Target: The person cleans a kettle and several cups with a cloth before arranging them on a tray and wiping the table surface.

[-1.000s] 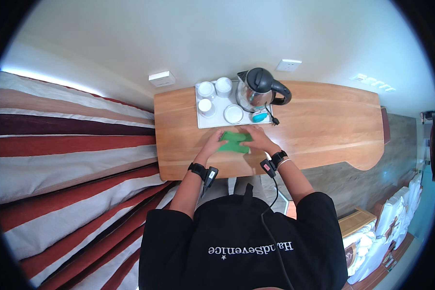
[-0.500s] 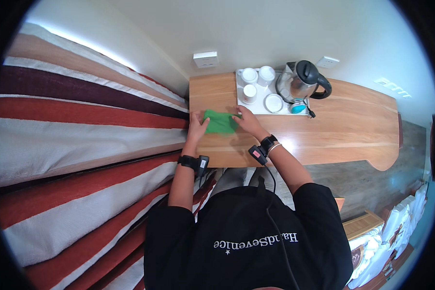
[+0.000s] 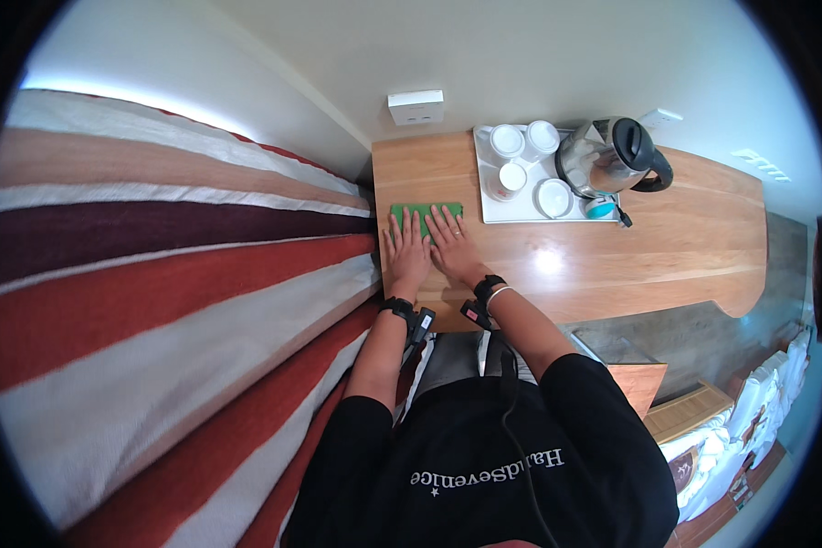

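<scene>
A green cloth (image 3: 420, 208) lies flat on the left part of the wooden table (image 3: 557, 274). My left hand (image 3: 407, 251) rests palm down on its left side, fingers stretched out and slightly spread. Beside it, my right hand (image 3: 454, 245) also lies flat on the cloth, its fingers apart and pointing to the far side. Parts of the cloth are hidden under both hands. Neither hand grips anything.
Farther back, a white tray (image 3: 498, 216) carries white cups (image 3: 511, 176), a round white dish (image 3: 553, 197), a kettle (image 3: 603, 155) and a small teal item (image 3: 600, 207). Striped curtains (image 3: 173, 292) hang at the left. A white socket box (image 3: 416, 107) is on the wall.
Both hands held the cloth by its sides, blurred in motion. Now the cloth is flat on the table and the hands press on it with open fingers.
</scene>
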Tool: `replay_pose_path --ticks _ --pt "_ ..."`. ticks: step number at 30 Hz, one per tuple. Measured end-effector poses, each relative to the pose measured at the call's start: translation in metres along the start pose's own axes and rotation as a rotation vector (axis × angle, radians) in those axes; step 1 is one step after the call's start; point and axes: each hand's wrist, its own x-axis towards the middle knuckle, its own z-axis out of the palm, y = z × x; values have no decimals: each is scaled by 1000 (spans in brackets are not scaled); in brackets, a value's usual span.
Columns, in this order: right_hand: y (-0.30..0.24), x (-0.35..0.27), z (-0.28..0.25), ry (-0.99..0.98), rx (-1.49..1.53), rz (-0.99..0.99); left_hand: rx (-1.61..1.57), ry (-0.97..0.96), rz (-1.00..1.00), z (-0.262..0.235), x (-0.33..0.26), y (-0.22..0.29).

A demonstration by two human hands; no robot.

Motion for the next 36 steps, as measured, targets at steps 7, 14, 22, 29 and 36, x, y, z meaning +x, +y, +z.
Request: replay_pose_path --ticks 7,14,22,29,36 --pt "22 49 2 -79 -42 9 -43 -18 35 -3 51 -16" --pt "49 110 11 -179 -47 27 -69 -97 -29 -3 111 -27" --pt "54 158 10 -252 -85 107 -61 -162 -22 -7 160 -45" --pt "63 169 8 -266 -14 129 -58 -195 -62 -15 169 -37" --pt "65 165 15 -171 29 90 -81 -165 -44 -10 170 -41"
